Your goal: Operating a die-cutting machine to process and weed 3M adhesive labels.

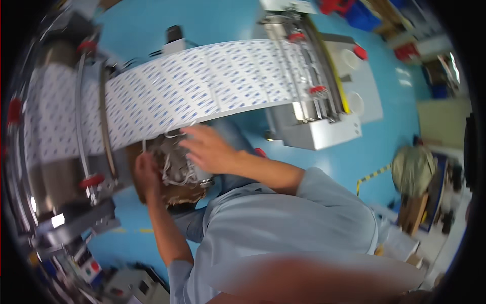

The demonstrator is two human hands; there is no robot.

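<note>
A wide white web of printed film or paper, covered with small blue marks, stretches between two roller units. At its near edge my left hand is closed, with a thin white strip rising from its fingertips to the web. My right hand reaches to the same edge farther right, fingers apart and slightly blurred. A short white strip end curls beside its fingertips; I see no grip on it. Below and between both hands stands an open brown cardboard box holding tangled whitish strips.
On the left is a machine with metal rollers and a red-collared bar. A second roller unit with a yellow edge stands right, before a grey panel bearing round white pieces. A large covered bundle sits farther right on the blue floor.
</note>
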